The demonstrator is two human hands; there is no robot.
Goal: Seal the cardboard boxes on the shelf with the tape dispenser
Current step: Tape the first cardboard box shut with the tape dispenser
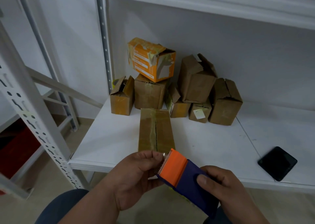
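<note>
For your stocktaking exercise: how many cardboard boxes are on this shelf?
8. One lies flat in front; an orange one tops a brown one; one at left; four at right. Others may hide behind.

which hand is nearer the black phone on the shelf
Right. The right hand, gripping the tape dispenser, sits left of and below the phone. The left hand is further left, beyond the dispenser.

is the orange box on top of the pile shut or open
Open: the orange box has its right end flaps torn and gaping, with loose tape hanging off.
</note>
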